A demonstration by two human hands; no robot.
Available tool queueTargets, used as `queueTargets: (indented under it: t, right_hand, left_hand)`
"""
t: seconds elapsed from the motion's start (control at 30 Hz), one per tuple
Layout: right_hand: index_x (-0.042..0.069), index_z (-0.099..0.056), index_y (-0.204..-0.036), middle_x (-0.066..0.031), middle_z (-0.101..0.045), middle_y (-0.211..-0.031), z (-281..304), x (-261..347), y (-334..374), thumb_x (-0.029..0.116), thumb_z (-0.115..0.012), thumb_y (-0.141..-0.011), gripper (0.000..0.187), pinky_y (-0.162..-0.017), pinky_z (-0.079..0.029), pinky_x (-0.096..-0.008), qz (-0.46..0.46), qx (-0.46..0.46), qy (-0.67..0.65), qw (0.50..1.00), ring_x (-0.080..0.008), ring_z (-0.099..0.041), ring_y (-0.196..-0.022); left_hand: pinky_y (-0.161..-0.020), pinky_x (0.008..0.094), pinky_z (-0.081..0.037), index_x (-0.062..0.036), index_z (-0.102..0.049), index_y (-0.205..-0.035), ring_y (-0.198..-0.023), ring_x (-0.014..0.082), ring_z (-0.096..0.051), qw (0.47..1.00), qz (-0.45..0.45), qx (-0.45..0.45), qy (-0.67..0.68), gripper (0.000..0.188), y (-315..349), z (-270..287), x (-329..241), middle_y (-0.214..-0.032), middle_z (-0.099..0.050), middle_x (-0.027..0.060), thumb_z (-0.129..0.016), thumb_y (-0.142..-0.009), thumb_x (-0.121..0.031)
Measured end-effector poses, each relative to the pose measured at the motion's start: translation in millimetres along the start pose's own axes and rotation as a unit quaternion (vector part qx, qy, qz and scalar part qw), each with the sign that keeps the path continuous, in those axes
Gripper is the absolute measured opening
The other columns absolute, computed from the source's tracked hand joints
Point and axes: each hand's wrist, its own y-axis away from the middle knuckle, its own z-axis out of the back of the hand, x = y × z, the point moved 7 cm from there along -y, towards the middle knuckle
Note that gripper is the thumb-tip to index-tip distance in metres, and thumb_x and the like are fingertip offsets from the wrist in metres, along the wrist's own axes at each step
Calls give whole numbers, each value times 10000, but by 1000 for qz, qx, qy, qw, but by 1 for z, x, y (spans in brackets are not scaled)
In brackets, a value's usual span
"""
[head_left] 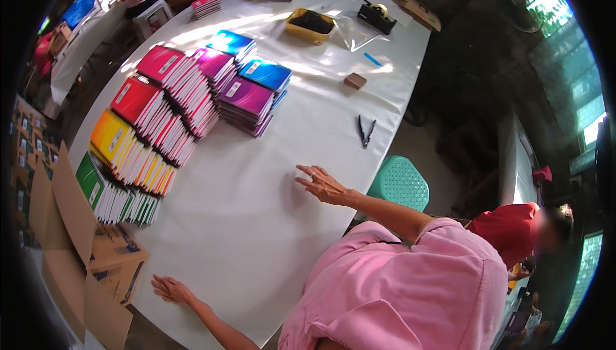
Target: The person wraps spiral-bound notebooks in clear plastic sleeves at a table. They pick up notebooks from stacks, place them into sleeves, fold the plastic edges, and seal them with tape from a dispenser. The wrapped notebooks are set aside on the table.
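My left hand (172,290) rests on the white-covered table (224,234) near its lower left edge, fingers spread and nothing held. My right hand (321,184) is above or on the bare table surface farther right, fingers stretched out and also holding nothing. Beyond my hands stand stacks of notebooks sorted by colour: green notebooks (90,182), yellow notebooks (111,137), red notebooks (133,101), pink notebooks (160,62), purple notebooks (246,96) and blue notebooks (267,73). Past my right hand lie dark-handled pliers or cutters (366,132).
An open cardboard box (70,215) borders the table at left. Farther back are a yellow tub (309,37) of dark bits, a tape dispenser (376,16) and a small brown block (355,80). A green stool (401,183) stands at right. Other people sit around.
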Motion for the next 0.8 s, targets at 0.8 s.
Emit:
queueTargets:
  t: [0.8]
  right_hand:
    - [-30, -351, -1381, -242, -391, -1372, 297, -781, 4, 212, -876, -623, 954, -1041, -397, -402, -509, -328, -127, 786, -369, -420, -1262]
  left_hand:
    - [-1148, 353, -199, 43, -203, -1482, -1443, 277, -212, 646, -354, 381, 559, 682, 332, 256, -766, -1539, -264, 187, -555, -960, -221]
